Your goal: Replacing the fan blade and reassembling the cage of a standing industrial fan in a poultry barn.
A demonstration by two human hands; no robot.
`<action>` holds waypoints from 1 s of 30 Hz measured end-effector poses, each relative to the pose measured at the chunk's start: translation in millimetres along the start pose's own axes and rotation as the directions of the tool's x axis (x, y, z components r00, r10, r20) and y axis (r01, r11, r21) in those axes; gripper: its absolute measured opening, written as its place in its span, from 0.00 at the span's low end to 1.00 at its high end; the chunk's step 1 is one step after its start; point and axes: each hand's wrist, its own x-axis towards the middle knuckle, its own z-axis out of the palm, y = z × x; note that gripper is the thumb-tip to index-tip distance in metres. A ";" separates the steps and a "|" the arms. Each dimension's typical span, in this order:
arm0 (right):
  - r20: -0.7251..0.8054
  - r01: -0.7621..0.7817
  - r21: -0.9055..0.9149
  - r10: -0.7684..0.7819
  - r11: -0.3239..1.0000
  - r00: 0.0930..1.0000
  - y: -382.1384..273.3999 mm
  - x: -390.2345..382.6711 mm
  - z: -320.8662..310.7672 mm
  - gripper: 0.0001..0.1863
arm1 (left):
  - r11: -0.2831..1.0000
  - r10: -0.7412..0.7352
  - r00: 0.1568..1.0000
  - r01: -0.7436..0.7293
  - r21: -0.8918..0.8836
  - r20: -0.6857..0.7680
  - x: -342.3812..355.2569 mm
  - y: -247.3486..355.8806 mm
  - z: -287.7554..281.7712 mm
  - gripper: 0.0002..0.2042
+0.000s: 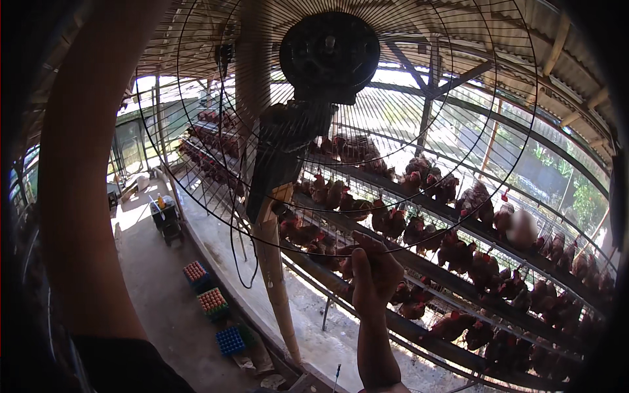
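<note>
A wire fan guard (495, 164) fills the upper view, round a dark motor housing (329, 52) mounted on a bracket (268, 170) at a wooden post (283, 314); I see no blades. My right hand (372, 275) is at the guard's lower rim, its fingers curled on the wire. My left forearm (85, 216) rises along the left side and leaves the top edge, so that hand is out of view. A dark cable (250, 275) hangs in a loop beside the post.
Several tiers of caged hens (472, 262) run behind the guard. Down the concrete aisle (151, 288) stand a dark cart (169, 219), several stacks of egg trays (213, 302) and a blue tray (230, 340) along a low ledge. A corrugated roof on beams (557, 46) arches overhead.
</note>
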 end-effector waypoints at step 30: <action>0.126 -0.040 -0.149 0.059 0.988 0.990 14.0 -22.1 47.4 0.12 | 0.998 0.041 0.999 -0.042 0.050 0.017 29.8 49.6 25.6 0.29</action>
